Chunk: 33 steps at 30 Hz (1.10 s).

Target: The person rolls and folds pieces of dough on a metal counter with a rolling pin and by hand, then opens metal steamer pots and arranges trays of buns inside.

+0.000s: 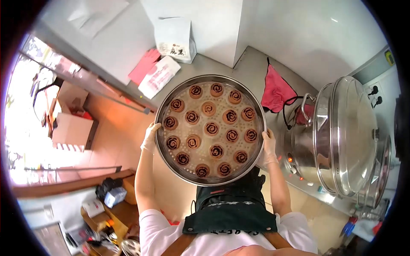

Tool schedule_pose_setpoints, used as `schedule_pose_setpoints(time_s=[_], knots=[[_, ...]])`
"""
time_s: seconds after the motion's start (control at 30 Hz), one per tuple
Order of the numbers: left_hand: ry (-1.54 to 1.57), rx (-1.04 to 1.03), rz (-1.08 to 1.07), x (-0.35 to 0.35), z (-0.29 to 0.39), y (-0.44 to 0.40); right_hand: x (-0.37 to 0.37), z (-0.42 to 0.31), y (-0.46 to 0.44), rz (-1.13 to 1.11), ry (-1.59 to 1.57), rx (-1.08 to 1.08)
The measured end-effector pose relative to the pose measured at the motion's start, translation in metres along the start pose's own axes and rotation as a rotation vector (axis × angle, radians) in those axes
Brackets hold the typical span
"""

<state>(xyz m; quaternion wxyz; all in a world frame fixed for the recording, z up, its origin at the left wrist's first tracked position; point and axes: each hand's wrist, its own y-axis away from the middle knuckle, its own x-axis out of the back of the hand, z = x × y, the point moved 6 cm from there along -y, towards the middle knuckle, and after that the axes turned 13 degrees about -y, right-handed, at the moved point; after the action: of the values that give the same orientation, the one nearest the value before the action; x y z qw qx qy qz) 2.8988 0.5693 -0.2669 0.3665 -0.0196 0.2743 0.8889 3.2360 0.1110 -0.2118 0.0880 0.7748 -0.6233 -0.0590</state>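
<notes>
A round metal steamer tray with a perforated base is held level in front of my body. Several brown rolls with dark spirals, one of them a roll near the middle, lie spaced apart on it. My left hand, in a thin clear glove, grips the tray's left rim with the thumb on top. On the opposite rim my right hand, gloved too, is closed with its fingers partly hidden.
Large steamer pots with a glass lid stand at the right. A red cloth lies on the grey counter. Behind the tray are a white paper bag, pink gloves and a white packet. Cluttered boxes sit lower left.
</notes>
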Motion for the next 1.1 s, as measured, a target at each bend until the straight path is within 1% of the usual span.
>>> schedule_pose_setpoints(time_s=[0.03,0.1,0.13,0.17,0.27,0.33,0.37,0.47,0.53,0.57,0.6,0.67,0.7,0.73,0.8,0.83,0.87,0.9,0.93,0.97,1.0,1.07,1.1], knots=[[0.02,-0.013,-0.028,0.003,0.003,-0.016,0.001,0.001,0.006,0.025,-0.018,-0.016],[0.002,0.016,-0.1,0.009,0.01,-0.033,0.003,0.003,0.025,0.096,-0.038,0.024],[0.011,0.134,-0.061,0.002,-0.005,-0.041,0.003,0.004,0.004,0.099,0.016,-0.063],[-0.045,0.125,-0.075,-0.005,0.001,-0.052,0.003,0.002,0.006,0.15,0.018,-0.081],[-0.048,0.189,-0.057,-0.02,0.034,-0.059,-0.004,-0.014,0.028,0.212,0.073,-0.086],[-0.034,0.202,-0.133,-0.018,0.037,-0.072,-0.012,-0.025,0.042,0.229,0.057,-0.088],[0.002,0.266,-0.08,-0.011,0.009,-0.071,-0.013,-0.015,0.018,0.188,0.097,-0.141],[0.056,0.299,-0.107,-0.025,0.027,-0.067,-0.012,-0.012,0.021,0.212,0.071,-0.168],[0.067,0.316,-0.087,-0.022,0.024,-0.078,-0.015,-0.014,0.027,0.225,0.013,-0.184],[0.054,0.296,-0.191,-0.009,0.006,-0.097,-0.021,-0.024,0.033,0.212,0.024,-0.202],[-0.064,0.245,-0.248,-0.001,0.002,-0.094,-0.027,-0.037,0.035,0.199,0.077,-0.208],[-0.333,0.198,-0.087,0.018,0.003,-0.1,-0.031,-0.054,0.051,0.208,0.138,-0.214],[-0.478,0.175,-0.053,0.027,0.007,-0.098,-0.016,-0.043,0.056,0.174,0.219,-0.196],[-0.492,0.151,0.118,0.031,0.015,-0.085,0.003,-0.035,0.074,0.173,0.254,-0.19],[-0.508,0.089,0.462,0.023,0.048,-0.033,0.041,-0.026,0.132,0.168,0.319,-0.171],[-0.435,-0.037,0.558,0.003,0.053,0.0,0.071,-0.025,0.154,0.141,0.344,-0.203],[-0.503,-0.09,0.582,-0.007,0.054,0.028,0.089,-0.024,0.191,0.125,0.361,-0.249],[-0.568,-0.146,0.614,-0.018,0.053,0.057,0.112,-0.017,0.228,0.19,0.328,-0.232],[-0.632,-0.201,0.653,-0.031,0.051,0.089,0.137,-0.012,0.268,0.239,0.282,-0.281],[-0.535,-0.251,0.587,-0.052,0.035,0.121,0.166,-0.003,0.305,0.278,0.233,-0.325],[-0.439,-0.302,0.52,-0.08,0.013,0.153,0.196,0.002,0.34,0.324,0.278,-0.389],[-0.366,-0.259,0.368,-0.156,-0.025,0.207,0.254,-0.002,0.401,0.384,0.233,-0.441],[-0.4,-0.339,0.234,-0.192,-0.052,0.235,0.285,0.006,0.426,0.442,0.204,-0.434]])
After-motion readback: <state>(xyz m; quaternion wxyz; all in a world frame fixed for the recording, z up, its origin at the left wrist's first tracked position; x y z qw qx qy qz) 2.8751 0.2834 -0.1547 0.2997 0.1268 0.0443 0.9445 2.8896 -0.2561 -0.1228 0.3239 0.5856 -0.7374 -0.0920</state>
